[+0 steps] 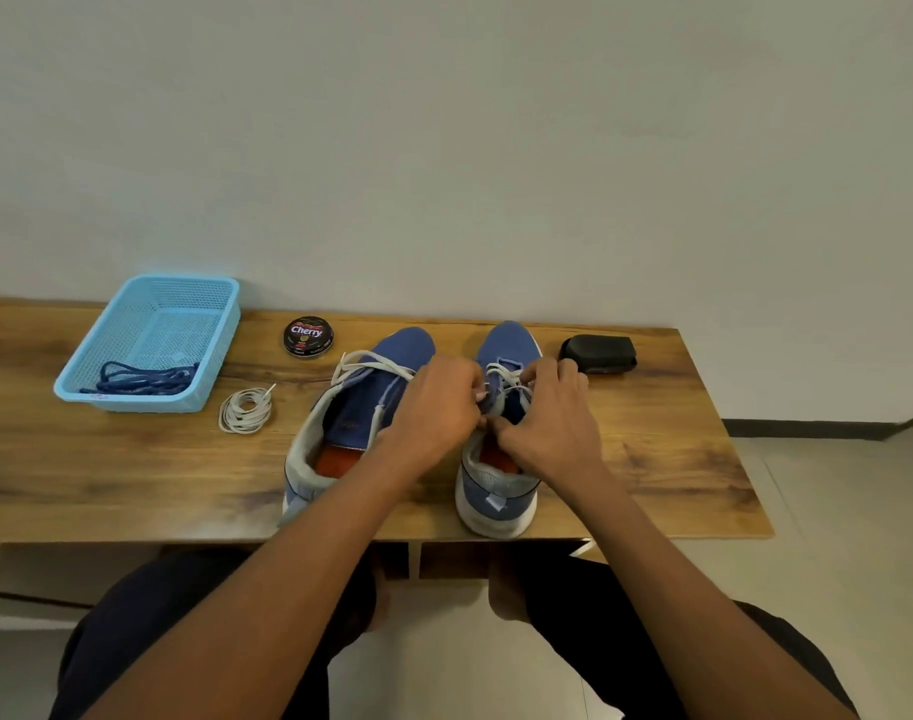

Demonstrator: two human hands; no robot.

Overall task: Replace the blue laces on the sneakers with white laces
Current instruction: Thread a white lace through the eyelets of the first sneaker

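I take the right sneaker (498, 459) as landmark. Both my hands crowd its lacing, left hand (436, 407) and right hand (547, 407) nearly touching, so no way in from above there. Just left of it the left sneaker (350, 418) blocks, only a narrow strip of table (132, 470) between the two. Beyond its toe to the right, a black brush (597, 353) sits near. Right of it I see open wood to the edge. Far left: coiled white lace (246, 410), polish tin (308, 336), blue basket (147, 345) with blue laces (142, 379) inside.
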